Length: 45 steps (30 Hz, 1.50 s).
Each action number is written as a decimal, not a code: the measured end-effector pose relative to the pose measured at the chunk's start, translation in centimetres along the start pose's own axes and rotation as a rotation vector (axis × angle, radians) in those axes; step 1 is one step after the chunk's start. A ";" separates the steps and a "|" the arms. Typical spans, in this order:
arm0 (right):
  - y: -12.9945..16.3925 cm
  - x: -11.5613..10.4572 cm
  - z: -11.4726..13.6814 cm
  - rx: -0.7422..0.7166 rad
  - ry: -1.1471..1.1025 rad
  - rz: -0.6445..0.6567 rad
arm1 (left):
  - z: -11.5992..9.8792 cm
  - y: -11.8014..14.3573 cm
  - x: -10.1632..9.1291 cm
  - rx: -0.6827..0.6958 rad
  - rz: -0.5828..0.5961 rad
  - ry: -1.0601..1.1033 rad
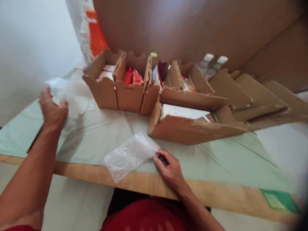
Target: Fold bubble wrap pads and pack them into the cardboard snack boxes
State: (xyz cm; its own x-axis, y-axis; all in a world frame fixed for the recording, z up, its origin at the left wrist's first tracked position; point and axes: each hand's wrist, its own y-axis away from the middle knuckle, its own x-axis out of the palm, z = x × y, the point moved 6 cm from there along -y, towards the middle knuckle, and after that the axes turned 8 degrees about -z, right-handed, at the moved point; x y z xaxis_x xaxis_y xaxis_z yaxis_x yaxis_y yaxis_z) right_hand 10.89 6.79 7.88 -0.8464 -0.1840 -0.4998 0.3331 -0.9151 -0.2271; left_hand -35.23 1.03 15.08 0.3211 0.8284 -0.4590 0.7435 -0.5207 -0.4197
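Note:
My right hand [169, 168] pinches the right end of a sheet of clear bubble wrap [132, 154], which lies near the table's front edge. Over at the left, my left hand [53, 107] is raised with its fingers apart and nothing in it. Just beyond that hand lie crumpled, translucent plastic sheets [78, 93], somewhat blurred. Part of a dark, thin object [35, 141] shows behind my left forearm; I cannot make out what it is.
Cardboard bins [130, 98] stand in a row at the back, holding red packets and boxes. A lower bin [187, 131] holds a white box [183, 112]. Two clear bottles [213, 65] with white caps stand behind. A green packet [280, 199] lies at the front right edge.

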 end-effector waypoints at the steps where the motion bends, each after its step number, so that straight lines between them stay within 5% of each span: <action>1: 0.0 0.0 -0.1 0.016 -0.019 -0.001 | -0.9 2.4 -0.9 0.032 -0.087 -0.046; 3: 0.1 0.0 -0.2 0.038 -0.062 -0.012 | -4.1 8.8 -1.4 0.241 -0.092 -0.157; 5: 0.2 0.0 -0.1 0.045 -0.099 -0.023 | -7.4 16.5 0.8 0.424 0.257 -0.086; 7: 0.4 -0.1 0.2 0.037 -0.122 -0.031 | -10.0 23.7 2.6 0.540 0.428 -0.008; 11: 0.8 -1.2 1.5 -0.047 -0.168 -0.069 | -11.0 30.3 5.8 0.583 0.417 -0.129; 15: 1.2 -3.6 2.1 -0.052 -0.264 -0.032 | -11.6 30.1 5.9 0.620 0.442 -0.039; 17: 1.5 -5.2 2.4 -0.038 -0.288 0.076 | -12.1 28.7 5.1 0.498 0.531 0.062; 21: 1.5 -9.7 2.2 -0.028 -0.348 0.234 | -11.2 27.2 5.7 -0.214 1.005 0.184; 23: 1.1 -12.0 1.0 -0.013 -0.338 0.222 | -10.8 27.1 6.9 -0.555 1.150 0.247; 27: 0.9 -16.6 -3.4 0.048 -0.007 -0.147 | -10.0 26.2 9.2 -0.875 1.027 0.357; 30: 2.6 -18.2 -6.0 0.083 0.189 -0.320 | -9.2 26.4 8.9 -1.058 0.899 0.393; 39: 5.6 -15.1 -7.9 0.141 0.527 -0.176 | -7.8 26.6 7.7 -0.845 0.847 0.137; 45: 6.2 -13.7 -5.6 0.096 0.214 -0.249 | -5.3 25.7 6.9 -0.696 0.855 -0.026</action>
State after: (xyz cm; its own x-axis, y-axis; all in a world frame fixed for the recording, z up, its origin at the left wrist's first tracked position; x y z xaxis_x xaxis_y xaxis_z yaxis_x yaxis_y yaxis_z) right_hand 26.89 5.66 8.65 -0.7868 0.1196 -0.6055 0.0781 -0.9539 -0.2899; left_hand -10.82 -5.56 5.32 0.8805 0.2417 -0.4079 0.4530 -0.6828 0.5732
